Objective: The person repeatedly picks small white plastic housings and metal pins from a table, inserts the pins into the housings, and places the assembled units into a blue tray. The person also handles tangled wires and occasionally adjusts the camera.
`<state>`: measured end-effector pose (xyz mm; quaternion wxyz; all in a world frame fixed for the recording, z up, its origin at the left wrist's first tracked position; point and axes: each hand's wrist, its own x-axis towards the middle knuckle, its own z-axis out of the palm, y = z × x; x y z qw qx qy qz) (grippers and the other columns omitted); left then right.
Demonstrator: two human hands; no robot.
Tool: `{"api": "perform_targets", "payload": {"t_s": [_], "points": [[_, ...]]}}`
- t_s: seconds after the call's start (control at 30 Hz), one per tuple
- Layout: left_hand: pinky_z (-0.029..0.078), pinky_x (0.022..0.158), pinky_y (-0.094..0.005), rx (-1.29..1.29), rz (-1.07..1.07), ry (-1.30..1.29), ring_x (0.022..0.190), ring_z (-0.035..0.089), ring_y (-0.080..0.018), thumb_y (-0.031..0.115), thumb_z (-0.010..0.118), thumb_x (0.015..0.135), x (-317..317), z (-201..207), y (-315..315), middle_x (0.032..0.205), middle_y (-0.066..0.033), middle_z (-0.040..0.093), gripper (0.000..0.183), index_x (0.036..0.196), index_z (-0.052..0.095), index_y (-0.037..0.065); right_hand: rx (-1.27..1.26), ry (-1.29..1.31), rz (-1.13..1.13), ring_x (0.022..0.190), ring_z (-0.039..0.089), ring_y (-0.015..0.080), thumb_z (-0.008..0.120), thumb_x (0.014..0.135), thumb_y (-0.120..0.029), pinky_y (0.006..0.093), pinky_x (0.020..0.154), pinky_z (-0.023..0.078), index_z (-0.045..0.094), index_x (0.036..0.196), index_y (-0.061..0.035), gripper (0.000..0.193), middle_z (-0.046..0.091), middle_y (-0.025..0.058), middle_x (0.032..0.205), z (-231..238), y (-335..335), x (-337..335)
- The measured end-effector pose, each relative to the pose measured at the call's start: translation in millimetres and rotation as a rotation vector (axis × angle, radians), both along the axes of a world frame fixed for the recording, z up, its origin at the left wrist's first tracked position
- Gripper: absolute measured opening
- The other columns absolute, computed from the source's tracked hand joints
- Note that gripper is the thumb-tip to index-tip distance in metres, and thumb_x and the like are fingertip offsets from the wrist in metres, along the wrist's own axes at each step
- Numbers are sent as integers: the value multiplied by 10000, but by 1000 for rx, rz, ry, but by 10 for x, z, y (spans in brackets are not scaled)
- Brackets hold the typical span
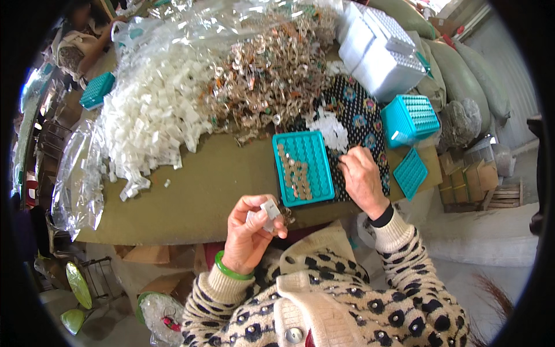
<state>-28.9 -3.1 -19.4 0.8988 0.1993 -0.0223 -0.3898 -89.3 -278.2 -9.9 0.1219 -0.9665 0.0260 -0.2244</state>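
One heap of white pieces [153, 113], left hand [250, 228] pinching white tags [269, 209], number unclear, one turquoise tray [319, 168] part-filled with tan pieces [298, 178], one white pile [330, 132], right hand [364, 178] apart from the left, cannot tell if it grips anything, one tray stack [404, 124], one flat tray [411, 173]

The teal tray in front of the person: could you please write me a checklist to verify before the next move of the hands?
1. Tray lies flat on the table and patterned cloth: ok, it appears level.
2. Free cups in the tray: ok, the right-hand columns look bare; brownish pieces sit toward the left.
3. Left hand has a grip on the small white piece: ok.
4. Right hand is off the tray: ok, it is to the right.
5. Right fingertips are free: cannot tell, too small to see.
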Motion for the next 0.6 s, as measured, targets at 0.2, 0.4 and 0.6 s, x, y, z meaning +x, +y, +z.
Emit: {"api": "perform_targets", "payload": {"t_s": [0.2,0.4,0.6], "points": [[584,779,-438,-9,-22,-4,915,670,-291,89,624,935,-1,3,7,1132,-166,627,231,1161,599,52,24,-75,41,793,554,300,648,793,31,394,698,472,581,851,-16,101,550,109,830,37,-61,44],[605,739,-431,85,-15,-24,892,679,-290,62,618,932,21,23,51,1087,-177,642,219,1149,601,42,382,-166,-12,684,602,153,633,892,-9,286,629,484,626,914,3,27,640,64,799,286,69,34],[593,762,-431,118,-8,-53,849,695,-286,39,642,912,15,97,16,1042,-173,670,220,1129,613,21,1182,-9,173,766,574,85,597,932,3,220,688,482,642,976,6,63,608,43,951,551,454,2]]}}
